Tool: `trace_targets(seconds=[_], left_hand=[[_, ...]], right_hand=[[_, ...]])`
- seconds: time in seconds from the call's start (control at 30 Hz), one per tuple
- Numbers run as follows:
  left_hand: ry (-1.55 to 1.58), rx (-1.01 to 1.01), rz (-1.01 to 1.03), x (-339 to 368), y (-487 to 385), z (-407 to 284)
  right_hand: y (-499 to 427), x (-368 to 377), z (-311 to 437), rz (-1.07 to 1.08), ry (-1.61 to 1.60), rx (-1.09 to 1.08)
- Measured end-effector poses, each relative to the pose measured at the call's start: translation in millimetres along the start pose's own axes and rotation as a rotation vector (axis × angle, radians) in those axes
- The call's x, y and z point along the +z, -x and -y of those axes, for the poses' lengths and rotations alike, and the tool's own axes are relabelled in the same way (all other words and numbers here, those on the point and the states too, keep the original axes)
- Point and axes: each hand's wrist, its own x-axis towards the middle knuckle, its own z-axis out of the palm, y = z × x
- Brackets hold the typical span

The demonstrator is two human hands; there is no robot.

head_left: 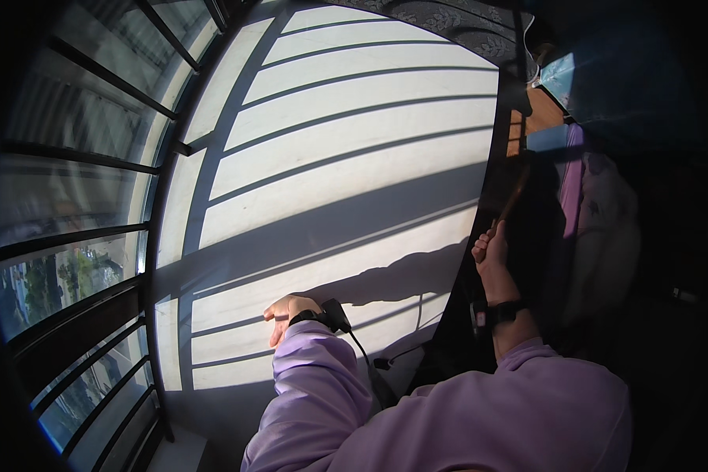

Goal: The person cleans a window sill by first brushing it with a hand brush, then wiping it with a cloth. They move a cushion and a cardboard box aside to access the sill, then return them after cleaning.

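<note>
My right hand (493,251) is closed around a slim brown stick or handle (512,202), which looks wooden. It points up and away from me at the right edge of the sunlit white window ledge (342,130). Deep shadow hides what the far end joins or touches. My left hand (292,311) hangs over the near left part of the ledge, holding nothing, its visible fingers apart. Whether it touches the surface cannot be told. Black bands circle both wrists; the left one carries a small black device (335,317) with a cable.
Dark metal bars (71,154) and window glass run along the left. Bar shadows stripe the ledge. A dark leaf-patterned cloth (448,20) lies at its far end. To the right, in shade, are purple cloth (572,183), pale fabric (602,218) and a patch of wooden floor (544,109).
</note>
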Motion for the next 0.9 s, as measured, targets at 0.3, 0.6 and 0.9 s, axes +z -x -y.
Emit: trace_targets(seconds=[0.3,0.6,0.9], left_hand=[[0.159,-0.202,-0.023,-4,-1,8],[0.05,-0.335,-0.133,4,-11,16],[-0.033,-0.317,-0.094,-27,9,2]], right_hand=[[56,229,-14,0.65,0.359,0.009],[56,509,-51,0.921,0.563,0.035],[-69,419,32,0.553,0.473,-0.041]])
